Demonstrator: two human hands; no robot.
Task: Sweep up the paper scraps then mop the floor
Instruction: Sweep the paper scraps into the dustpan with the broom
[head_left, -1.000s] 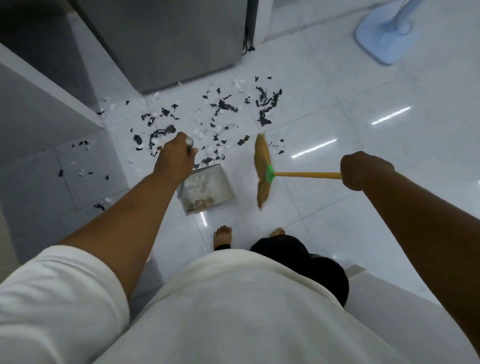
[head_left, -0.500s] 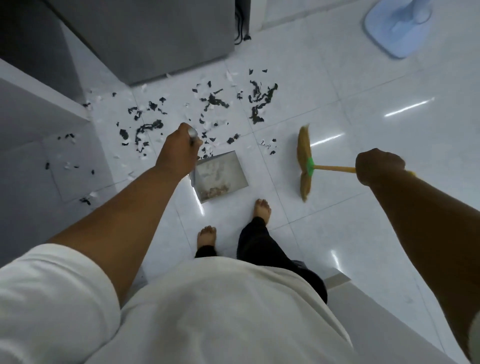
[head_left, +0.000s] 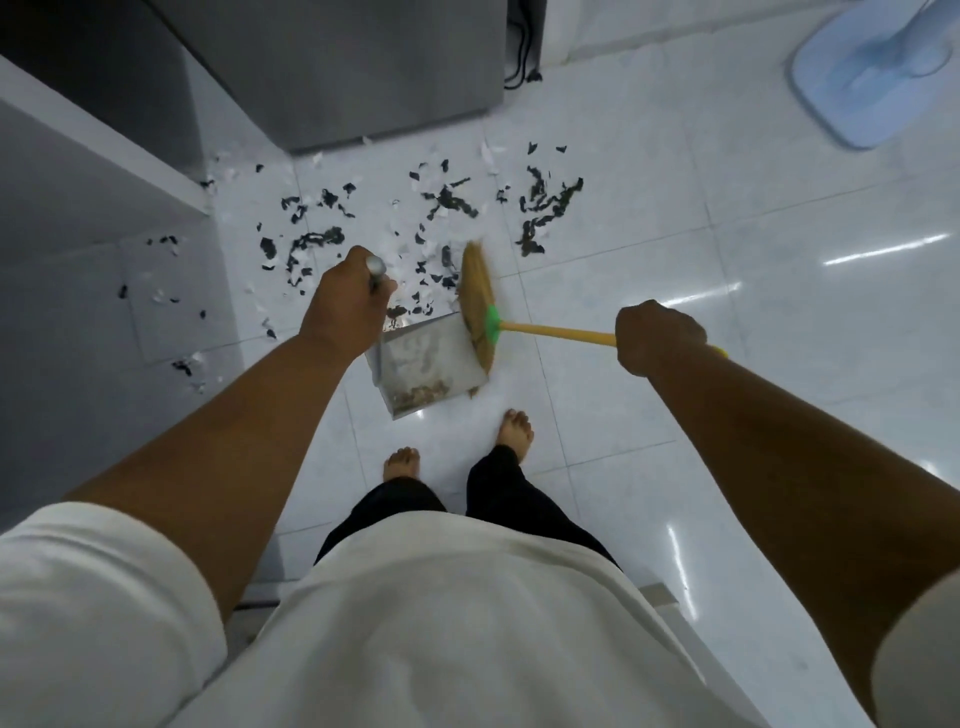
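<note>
Black and white paper scraps (head_left: 447, 200) lie scattered over the white tiled floor in front of me. My left hand (head_left: 345, 306) grips the metal handle of a steel dustpan (head_left: 423, 364), which rests on the floor with some brown debris at its near end. My right hand (head_left: 657, 338) grips the yellow handle of a straw broom (head_left: 478, 299) with a green collar. The bristles sit at the dustpan's right edge, touching its open mouth and the nearest scraps.
A grey appliance (head_left: 353, 67) stands at the back with a black cord beside it. A grey ledge (head_left: 88, 171) runs along the left. A pale blue fan base (head_left: 872, 78) sits at the top right. My bare feet (head_left: 514, 431) stand just behind the dustpan.
The broom has swung left from well right of the dustpan to its right edge, among the nearest scraps. My left hand still holds the dustpan in about the same place.
</note>
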